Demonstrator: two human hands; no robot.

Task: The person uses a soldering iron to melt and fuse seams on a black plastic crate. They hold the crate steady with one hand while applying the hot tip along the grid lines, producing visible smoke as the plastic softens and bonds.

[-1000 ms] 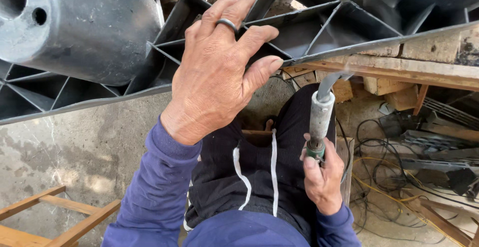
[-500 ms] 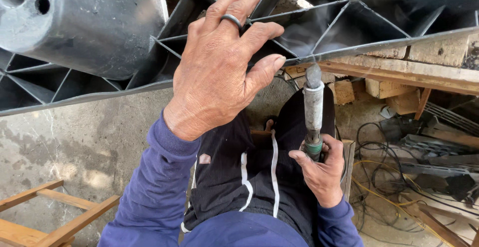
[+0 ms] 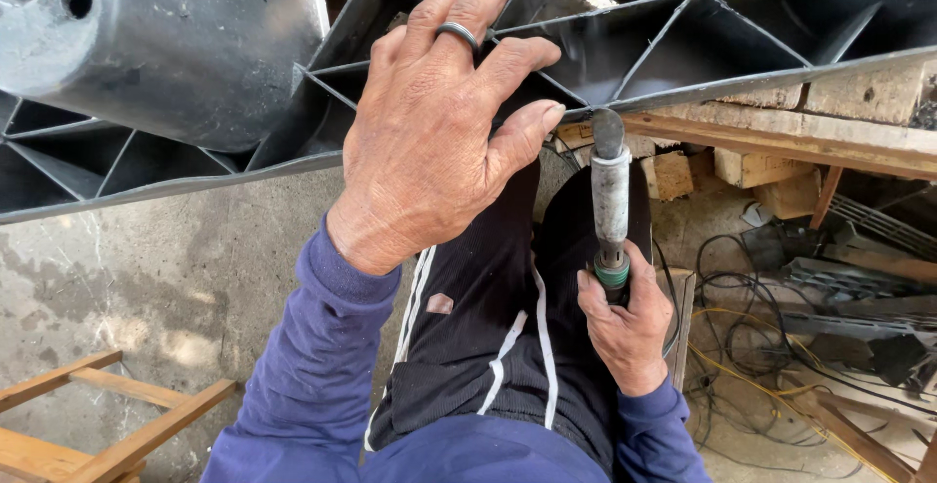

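Left hand is pressing open-palmed on the ribbed frame | right hand is gripping the grinder, tip right under the frame edge

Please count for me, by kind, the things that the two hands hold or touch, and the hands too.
Hands: 2 (left hand, right hand)
Grey ribbed casting: 1
Hand-held grinding tool: 1
Finger ring: 1
Total: 5
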